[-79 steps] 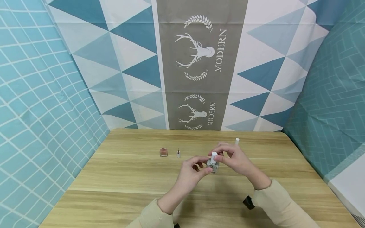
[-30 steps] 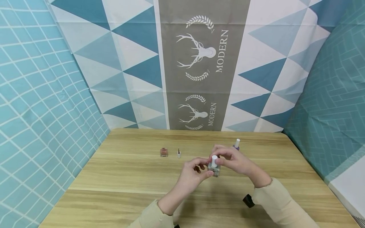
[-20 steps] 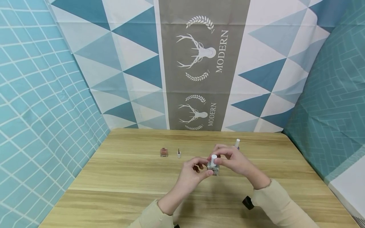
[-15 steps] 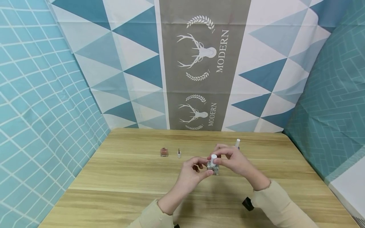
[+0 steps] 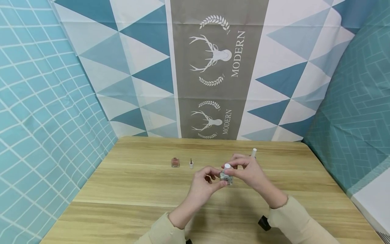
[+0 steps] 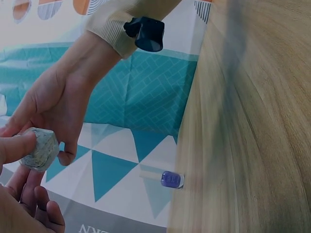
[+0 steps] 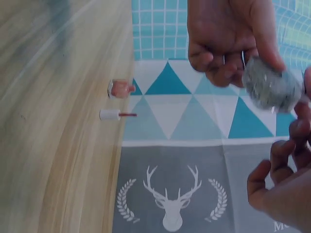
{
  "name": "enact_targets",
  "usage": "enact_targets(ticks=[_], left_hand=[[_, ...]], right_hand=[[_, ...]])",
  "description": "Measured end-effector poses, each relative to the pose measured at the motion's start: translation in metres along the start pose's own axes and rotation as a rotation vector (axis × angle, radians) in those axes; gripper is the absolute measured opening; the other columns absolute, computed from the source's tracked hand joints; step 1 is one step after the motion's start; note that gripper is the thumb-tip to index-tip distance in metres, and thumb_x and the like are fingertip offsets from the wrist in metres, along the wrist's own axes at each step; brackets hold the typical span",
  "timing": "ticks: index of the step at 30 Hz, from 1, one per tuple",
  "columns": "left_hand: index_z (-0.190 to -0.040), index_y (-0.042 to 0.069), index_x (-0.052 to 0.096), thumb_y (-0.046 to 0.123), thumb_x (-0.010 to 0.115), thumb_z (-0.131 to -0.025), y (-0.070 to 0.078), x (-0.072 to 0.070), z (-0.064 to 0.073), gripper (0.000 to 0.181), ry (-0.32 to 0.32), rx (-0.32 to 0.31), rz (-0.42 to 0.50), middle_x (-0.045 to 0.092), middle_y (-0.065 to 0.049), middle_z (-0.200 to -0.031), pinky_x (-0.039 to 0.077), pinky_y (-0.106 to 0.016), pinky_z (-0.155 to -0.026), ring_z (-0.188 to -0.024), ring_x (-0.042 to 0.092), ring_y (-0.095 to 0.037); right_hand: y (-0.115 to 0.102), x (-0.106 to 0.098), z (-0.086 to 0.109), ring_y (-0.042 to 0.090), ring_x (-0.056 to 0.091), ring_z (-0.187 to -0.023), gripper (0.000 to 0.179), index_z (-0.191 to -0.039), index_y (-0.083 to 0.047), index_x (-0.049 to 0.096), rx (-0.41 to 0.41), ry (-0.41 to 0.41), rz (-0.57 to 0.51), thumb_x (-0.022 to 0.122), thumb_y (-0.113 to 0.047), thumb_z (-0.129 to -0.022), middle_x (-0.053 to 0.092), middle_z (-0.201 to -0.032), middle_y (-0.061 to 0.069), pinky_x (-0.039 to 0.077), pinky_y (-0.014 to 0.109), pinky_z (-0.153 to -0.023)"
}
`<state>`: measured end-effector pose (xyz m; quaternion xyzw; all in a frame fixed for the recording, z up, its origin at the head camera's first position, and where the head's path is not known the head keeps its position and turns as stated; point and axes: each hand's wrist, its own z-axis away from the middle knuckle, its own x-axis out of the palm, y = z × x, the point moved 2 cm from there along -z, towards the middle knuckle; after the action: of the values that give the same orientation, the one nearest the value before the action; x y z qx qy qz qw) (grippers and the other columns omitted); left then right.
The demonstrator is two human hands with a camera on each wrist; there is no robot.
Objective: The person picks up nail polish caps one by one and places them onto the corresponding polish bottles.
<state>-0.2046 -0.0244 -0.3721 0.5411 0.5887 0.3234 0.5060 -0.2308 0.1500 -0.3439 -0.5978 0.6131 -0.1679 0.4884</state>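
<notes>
Over the middle of the wooden table, my left hand point(image 5: 201, 186) pinches the squarish glass body of a nail polish bottle point(image 5: 226, 179) between thumb and fingers. Its contents look pale grey-green and flaky in the right wrist view, where the bottle point(image 7: 272, 87) hangs in the air. The thumb and fingers of my right hand point(image 5: 250, 172) hold the white cap point(image 5: 227, 166) on top. Part of the cap is hidden by the fingers. In the left wrist view, the bottle's base point(image 6: 43, 151) faces the camera between both hands.
An uncapped pinkish-brown nail polish bottle point(image 5: 175, 163) stands farther back on the left. Beside it, a white cap point(image 5: 191, 165) stands with its brush upward. Behind my right hand is a purple nail polish bottle point(image 6: 171, 179) with a tall white cap point(image 5: 254, 152). Patterned cloths border the table point(image 5: 128, 189).
Both hands stay on the bottle. It has shifted slightly up and left in the head view, and my right hand and wrist have turned a little around the cap.
</notes>
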Motion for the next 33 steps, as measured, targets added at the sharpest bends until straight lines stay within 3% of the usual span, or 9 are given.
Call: enact_targets(ticks=[6, 12, 17, 22, 33], left_hand=[[-0.087, 0.015, 0.069, 0.018, 0.083, -0.07, 0.0, 0.0, -0.001, 0.022, 0.023, 0.005, 0.01, 0.067, 0.004, -0.086, 0.041, -0.022, -0.065, -0.082, 0.054, -0.031], [-0.092, 0.014, 0.071, 0.018, 0.082, -0.072, -0.001, 0.0, -0.002, 0.023, 0.032, -0.006, 0.017, 0.066, 0.0, -0.087, 0.042, -0.022, -0.066, -0.079, 0.053, -0.018], [-0.097, 0.011, 0.073, 0.015, 0.079, -0.075, -0.002, 0.0, -0.001, 0.023, 0.03, 0.0, 0.025, 0.067, -0.003, -0.089, 0.043, -0.021, -0.065, -0.08, 0.055, -0.018], [-0.099, 0.01, 0.073, 0.013, 0.077, -0.077, 0.0, 0.0, 0.0, 0.023, 0.012, 0.028, 0.032, 0.068, -0.003, -0.093, 0.044, -0.021, -0.065, -0.081, 0.055, -0.018], [-0.102, 0.007, 0.073, 0.012, 0.075, -0.079, 0.003, 0.0, 0.001, 0.024, -0.017, 0.087, -0.045, 0.068, -0.005, -0.089, 0.044, -0.021, -0.065, -0.076, 0.054, -0.01]], right_hand=[[-0.005, 0.004, 0.001, 0.011, 0.05, -0.066, 0.012, -0.088, -0.007, 0.076, 0.007, 0.112, 0.042, 0.077, -0.008, -0.076, 0.059, -0.071, -0.005, 0.04, 0.026, -0.055], [-0.003, 0.005, 0.001, 0.01, 0.05, -0.069, 0.01, -0.087, -0.013, 0.076, 0.006, 0.138, 0.107, 0.077, -0.012, -0.077, 0.059, -0.072, -0.006, 0.041, 0.025, -0.061], [0.003, 0.002, -0.001, 0.011, 0.049, -0.074, 0.014, -0.096, -0.012, 0.072, -0.01, 0.035, 0.061, 0.071, -0.01, -0.083, 0.058, -0.082, -0.002, 0.043, 0.025, -0.066], [0.006, -0.002, -0.001, 0.013, 0.051, -0.078, 0.025, -0.113, -0.006, 0.067, -0.089, -0.116, -0.032, 0.062, -0.003, -0.089, 0.058, -0.093, 0.004, 0.045, 0.026, -0.068], [0.005, -0.012, -0.004, 0.017, 0.054, -0.09, 0.028, -0.12, -0.002, 0.061, -0.137, -0.318, -0.153, 0.051, -0.002, -0.095, 0.056, -0.1, 0.008, 0.049, 0.03, -0.076]])
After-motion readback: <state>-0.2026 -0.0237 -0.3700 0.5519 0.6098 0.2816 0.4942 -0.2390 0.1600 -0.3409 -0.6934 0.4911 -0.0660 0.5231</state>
